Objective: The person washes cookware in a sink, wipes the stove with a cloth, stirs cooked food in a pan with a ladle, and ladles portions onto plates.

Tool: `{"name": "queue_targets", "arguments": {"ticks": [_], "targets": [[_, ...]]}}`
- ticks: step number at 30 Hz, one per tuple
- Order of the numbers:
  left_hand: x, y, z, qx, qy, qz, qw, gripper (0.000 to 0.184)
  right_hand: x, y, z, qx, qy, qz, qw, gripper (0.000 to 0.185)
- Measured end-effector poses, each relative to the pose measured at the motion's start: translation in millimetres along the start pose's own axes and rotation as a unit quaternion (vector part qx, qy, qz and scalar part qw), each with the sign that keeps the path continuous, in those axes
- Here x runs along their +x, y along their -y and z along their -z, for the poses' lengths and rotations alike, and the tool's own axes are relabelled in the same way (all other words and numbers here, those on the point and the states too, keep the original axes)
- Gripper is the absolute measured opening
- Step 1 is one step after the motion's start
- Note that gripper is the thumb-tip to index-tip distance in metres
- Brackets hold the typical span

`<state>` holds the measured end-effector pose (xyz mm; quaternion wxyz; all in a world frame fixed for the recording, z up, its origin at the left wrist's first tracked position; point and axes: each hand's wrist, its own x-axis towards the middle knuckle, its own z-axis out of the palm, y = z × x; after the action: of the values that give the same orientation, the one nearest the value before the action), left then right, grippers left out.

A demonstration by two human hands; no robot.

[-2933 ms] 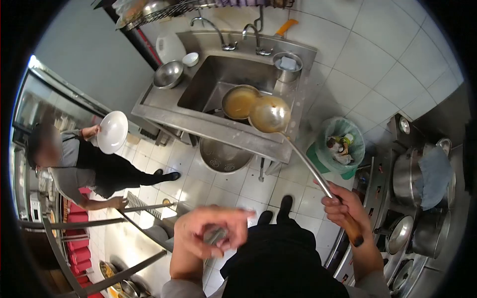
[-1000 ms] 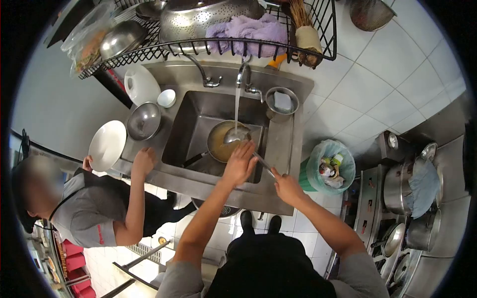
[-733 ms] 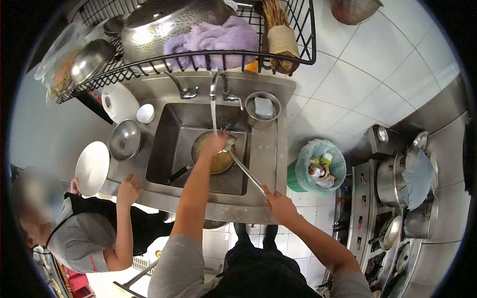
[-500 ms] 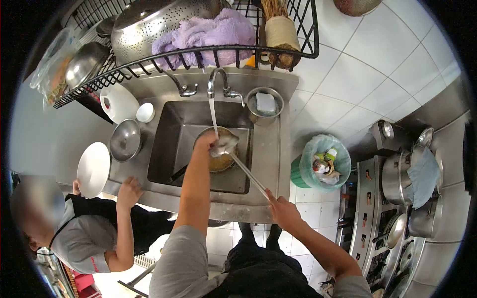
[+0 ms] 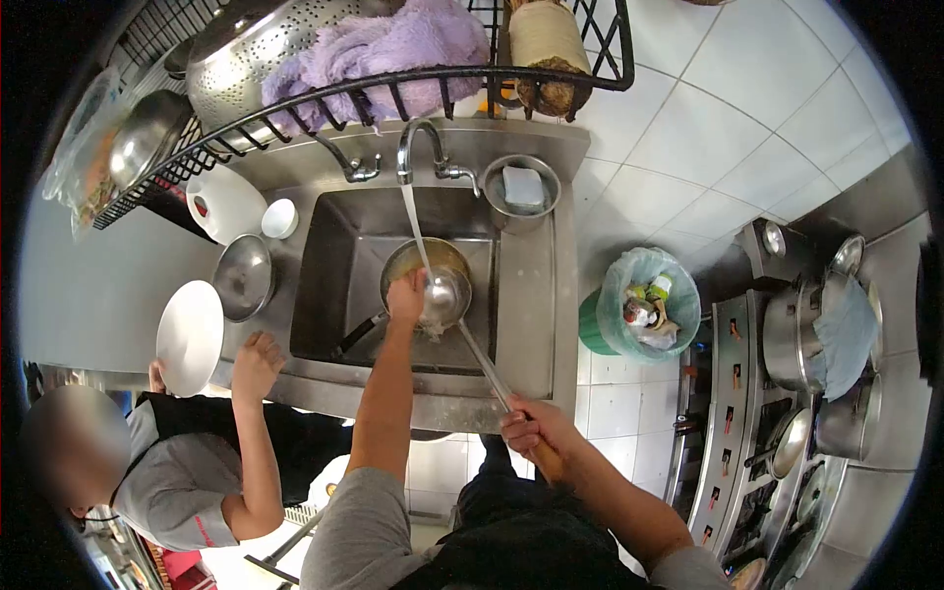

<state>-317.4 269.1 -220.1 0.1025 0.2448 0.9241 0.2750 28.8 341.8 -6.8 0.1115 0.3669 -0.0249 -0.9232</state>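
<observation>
My right hand (image 5: 536, 433) grips the long handle of a metal ladle (image 5: 482, 359) near the front edge of the sink. The ladle's bowl is over a round pan (image 5: 454, 254) in the basin. Beside that bowl my left hand (image 5: 405, 295) is closed; what its fingers hold, if anything, is hidden. Water from the tap (image 5: 405, 162) runs down by the left hand and the ladle bowl. The pan's dark handle points toward the lower left of the sink (image 5: 339, 231).
Another person's hand (image 5: 259, 364) is at the left, with a white plate (image 5: 190, 337) by their other hand. A metal bowl (image 5: 244, 278) and a small pot with a white block (image 5: 523, 187) flank the sink. A lined bin (image 5: 649, 305) stands right, near the stove (image 5: 733, 413).
My right hand has drawn down and left with the ladle handle, and the ladle bowl now faces up more. My left hand stays by the bowl. The view has shifted slightly.
</observation>
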Motion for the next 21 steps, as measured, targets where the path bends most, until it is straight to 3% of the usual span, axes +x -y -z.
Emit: {"name": "queue_targets", "arguments": {"ticks": [3, 6, 9, 12, 15, 18, 19, 21], "targets": [[14, -2, -8, -0.092, -0.019, -0.066, 0.993, 0.028, 6, 15, 8, 0.057, 0.048, -0.035, 0.997, 0.019], [26, -2, 1, -0.111, 0.084, -0.080, 0.987, 0.026, 4, 13, 17, 0.091, 0.077, -0.032, 0.992, 0.034], [29, -11, 5, -0.123, 0.067, -0.089, 0.986, 0.018, 1, 12, 14, 0.133, 0.097, -0.037, 0.986, 0.039], [33, -6, -4, -0.132, 0.049, -0.047, 0.989, 0.022, 5, 18, 23, 0.133, 0.113, -0.041, 0.984, 0.039], [36, 35, -48, -0.343, -0.053, 0.082, 0.934, 0.023, 11, 24, 21, 0.141, 0.110, -0.028, 0.984, 0.040], [9, 6, -45, -0.211, -0.076, -0.035, 0.974, 0.024, 11, 21, 10, 0.091, 0.071, 0.017, 0.993, 0.040], [2, -8, -27, -0.178, -0.035, 0.027, 0.983, 0.027, 10, 16, 6, 0.069, 0.043, 0.021, 0.997, 0.040], [1, -13, -18, -0.114, -0.015, 0.014, 0.993, 0.030, 2, 8, -2, 0.019, -0.020, 0.027, 0.999, 0.040]]}}
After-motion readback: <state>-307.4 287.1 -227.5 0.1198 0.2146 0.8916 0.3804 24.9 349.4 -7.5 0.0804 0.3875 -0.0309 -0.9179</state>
